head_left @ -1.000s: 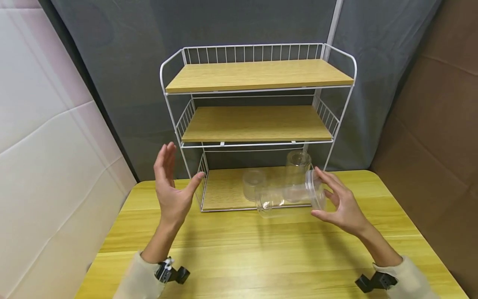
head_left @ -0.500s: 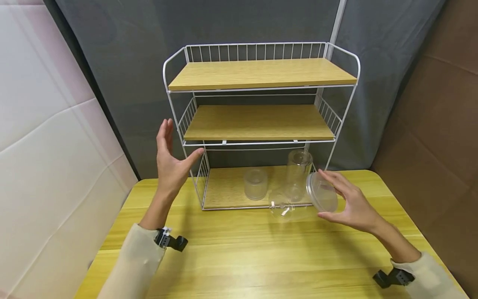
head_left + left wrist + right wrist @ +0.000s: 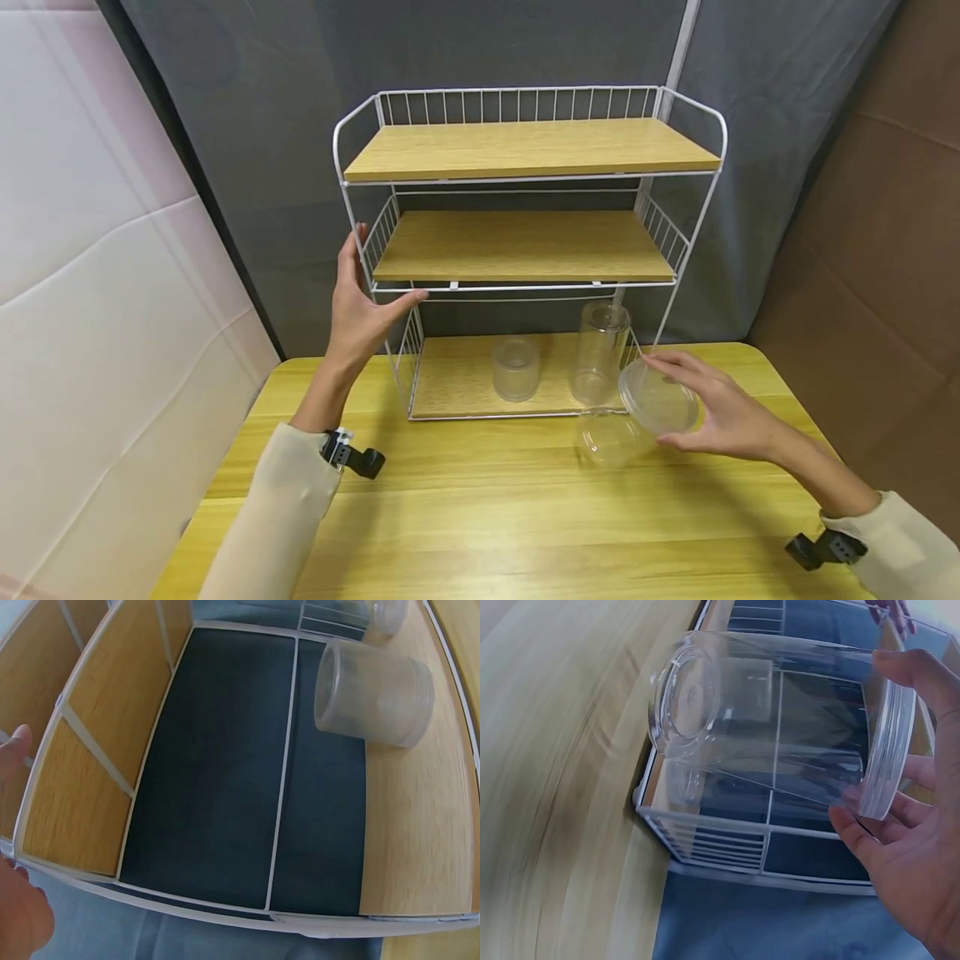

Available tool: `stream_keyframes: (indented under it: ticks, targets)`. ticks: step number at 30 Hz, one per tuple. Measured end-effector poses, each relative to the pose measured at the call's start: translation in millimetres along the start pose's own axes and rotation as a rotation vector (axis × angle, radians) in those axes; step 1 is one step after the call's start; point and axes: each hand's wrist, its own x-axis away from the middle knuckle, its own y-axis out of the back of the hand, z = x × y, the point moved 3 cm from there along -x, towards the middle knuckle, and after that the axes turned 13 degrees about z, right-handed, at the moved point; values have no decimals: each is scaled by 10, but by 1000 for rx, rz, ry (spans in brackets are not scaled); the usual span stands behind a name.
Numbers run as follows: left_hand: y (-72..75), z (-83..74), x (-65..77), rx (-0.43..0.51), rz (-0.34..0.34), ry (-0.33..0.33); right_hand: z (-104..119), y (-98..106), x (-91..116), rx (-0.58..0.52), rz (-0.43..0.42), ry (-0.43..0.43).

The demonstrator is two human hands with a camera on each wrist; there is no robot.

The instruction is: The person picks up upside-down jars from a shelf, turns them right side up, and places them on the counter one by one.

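Note:
My right hand (image 3: 723, 412) grips a clear cylindrical jar (image 3: 607, 437) by its translucent lid (image 3: 660, 400), thumb and fingers on opposite sides of the rim. The jar is tilted, its base toward the rack and its lid toward me. In the right wrist view the jar (image 3: 780, 712) looks see-through, with nothing visible inside. At the left post of the white wire rack (image 3: 525, 287), my left hand (image 3: 356, 317) has its fingers outside the side frame and its thumb across the front, below the middle shelf (image 3: 525, 246). The left wrist view shows its fingers (image 3: 26, 907) right at the frame.
On the bottom shelf (image 3: 457, 375) stand a short frosted jar (image 3: 516, 369) and, at the right, a tall clear jar (image 3: 600, 354). A wooden top shelf (image 3: 532, 146) crowns the rack. Yellow tabletop (image 3: 487, 517) extends in front; a grey cloth (image 3: 517, 42) hangs behind.
My left hand has risen and moved right to the rack's left post. The right hand has moved the jar rightward and toward me, turning its lid to face me more.

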Motion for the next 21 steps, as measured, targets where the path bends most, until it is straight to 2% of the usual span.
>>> stream_keyframes:
  ticks: [2, 6, 9, 13, 21]
  targets:
    - [-6, 31, -20, 2, 5, 2, -16, 7, 21, 17, 20, -6]
    - [11, 255, -88, -38, 6, 16, -58, 35, 56, 46, 60, -30]
    - [16, 249, -97, -53, 13, 26, -90, 53, 71, 58, 77, -30]
    - [2, 70, -68, -35, 13, 33, -121, 52, 88, 75, 91, -26]
    - [-8, 99, -82, -22, 16, 3, -160, 13, 151, 108, 120, -32]
